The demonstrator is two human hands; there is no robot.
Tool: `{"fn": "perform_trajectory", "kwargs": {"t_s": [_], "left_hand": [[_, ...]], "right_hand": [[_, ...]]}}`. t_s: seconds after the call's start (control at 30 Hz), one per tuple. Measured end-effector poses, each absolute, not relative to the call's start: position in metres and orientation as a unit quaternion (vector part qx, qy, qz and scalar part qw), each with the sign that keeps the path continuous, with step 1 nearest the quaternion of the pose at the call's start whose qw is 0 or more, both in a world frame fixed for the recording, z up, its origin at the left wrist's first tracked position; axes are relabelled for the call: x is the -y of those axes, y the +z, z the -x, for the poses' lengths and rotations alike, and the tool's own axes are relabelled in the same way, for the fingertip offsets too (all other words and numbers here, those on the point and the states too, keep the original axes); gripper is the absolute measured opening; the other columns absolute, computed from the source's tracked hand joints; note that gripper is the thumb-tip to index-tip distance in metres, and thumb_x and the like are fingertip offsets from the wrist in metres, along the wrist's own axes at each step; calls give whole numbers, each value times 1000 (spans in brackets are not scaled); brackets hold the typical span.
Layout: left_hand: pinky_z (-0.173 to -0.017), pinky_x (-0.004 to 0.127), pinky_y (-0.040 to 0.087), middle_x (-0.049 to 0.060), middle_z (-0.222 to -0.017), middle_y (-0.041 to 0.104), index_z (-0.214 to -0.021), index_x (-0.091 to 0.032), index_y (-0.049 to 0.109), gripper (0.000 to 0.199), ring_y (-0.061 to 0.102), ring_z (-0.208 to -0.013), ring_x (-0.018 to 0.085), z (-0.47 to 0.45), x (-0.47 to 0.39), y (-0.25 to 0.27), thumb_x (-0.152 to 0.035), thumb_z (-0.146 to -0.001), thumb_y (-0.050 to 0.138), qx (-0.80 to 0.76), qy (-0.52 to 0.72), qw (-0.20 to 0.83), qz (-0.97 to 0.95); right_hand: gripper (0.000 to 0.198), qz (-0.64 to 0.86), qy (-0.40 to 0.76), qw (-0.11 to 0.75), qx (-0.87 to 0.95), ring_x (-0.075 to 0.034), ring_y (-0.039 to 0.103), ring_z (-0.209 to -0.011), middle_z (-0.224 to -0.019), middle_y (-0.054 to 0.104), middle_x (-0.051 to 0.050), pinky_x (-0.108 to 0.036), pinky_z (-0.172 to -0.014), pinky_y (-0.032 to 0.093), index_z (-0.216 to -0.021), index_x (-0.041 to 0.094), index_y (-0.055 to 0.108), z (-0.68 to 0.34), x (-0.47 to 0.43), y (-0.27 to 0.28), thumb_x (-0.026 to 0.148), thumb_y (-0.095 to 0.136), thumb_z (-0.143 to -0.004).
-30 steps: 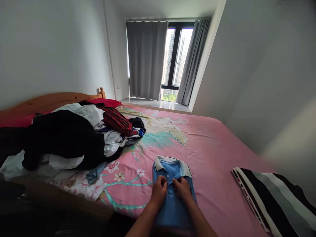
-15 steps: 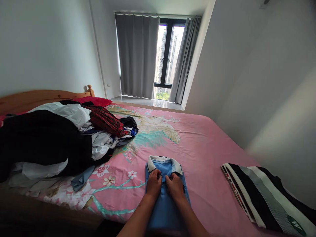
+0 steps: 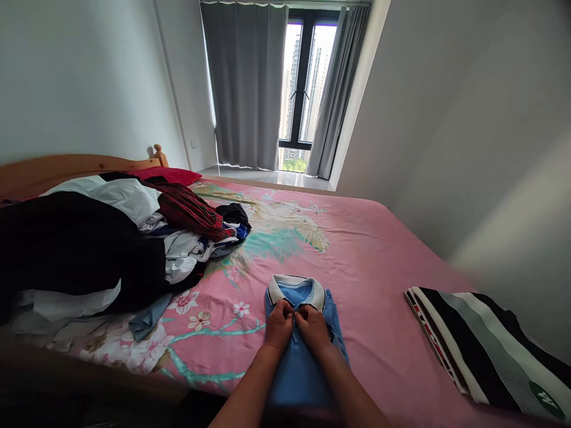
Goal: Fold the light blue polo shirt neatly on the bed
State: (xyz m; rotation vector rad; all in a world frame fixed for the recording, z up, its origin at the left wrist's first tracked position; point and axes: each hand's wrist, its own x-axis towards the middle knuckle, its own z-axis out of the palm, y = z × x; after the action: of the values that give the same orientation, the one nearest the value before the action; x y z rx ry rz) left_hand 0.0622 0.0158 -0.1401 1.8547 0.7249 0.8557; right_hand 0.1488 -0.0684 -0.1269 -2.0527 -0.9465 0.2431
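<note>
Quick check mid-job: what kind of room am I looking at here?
Most likely a bedroom in a flat: a bed with a pink floral sheet and wooden headboard, grey curtains, and a pile of clothes.

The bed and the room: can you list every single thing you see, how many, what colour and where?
Polo shirt: one, blue with white collar, folded at the near bed edge.
Striped garment: one, black, white and grey, folded on the right.
Clothes pile: one, black, white and red plaid, on the left.
Bedsheet: one, pink, floral.
Headboard: one, wooden, far left.
Curtains: two, grey, at the window.
Left hand and right hand: two, fingers pinching the shirt below the collar.
</note>
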Motion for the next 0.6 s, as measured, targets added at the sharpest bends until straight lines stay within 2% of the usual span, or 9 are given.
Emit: {"fn": "perform_trajectory", "kwargs": {"t_s": [0.13,0.23,0.47,0.6], "left_hand": [[-66,28,42,-2,-66,54,-70,-21,51,13,54,-65,16,-62,-16,-141,-8,-68,50,-291,359,478,-747],[-65,28,41,-2,-64,54,-66,-21,51,13,53,-64,16,-62,-17,-140,-8,-67,50,-287,360,487,-743],[-66,29,45,-1,-70,57,-75,-20,54,12,56,-66,16,-62,-20,-139,-13,-65,56,-272,350,524,-728],[-65,28,45,-2,-66,54,-72,-20,54,8,55,-64,15,-63,-23,-141,-17,-66,58,-278,356,542,-709]], "right_hand": [[23,792,112,457,389,-17,58,-70,-74,65,-3,-26,-64,40,-72,21,62,-150,72,-124,24,41,-82],[16,780,128,476,385,-18,59,-69,-75,66,-2,-27,-65,42,-73,20,63,-151,71,-124,21,47,-76],[8,793,113,456,388,-17,57,-65,-69,62,-1,-26,-60,40,-73,21,59,-152,66,-127,17,53,-72],[7,790,94,455,399,-16,57,-65,-70,62,-2,-26,-61,41,-73,21,58,-151,67,-131,16,53,-73]]}}
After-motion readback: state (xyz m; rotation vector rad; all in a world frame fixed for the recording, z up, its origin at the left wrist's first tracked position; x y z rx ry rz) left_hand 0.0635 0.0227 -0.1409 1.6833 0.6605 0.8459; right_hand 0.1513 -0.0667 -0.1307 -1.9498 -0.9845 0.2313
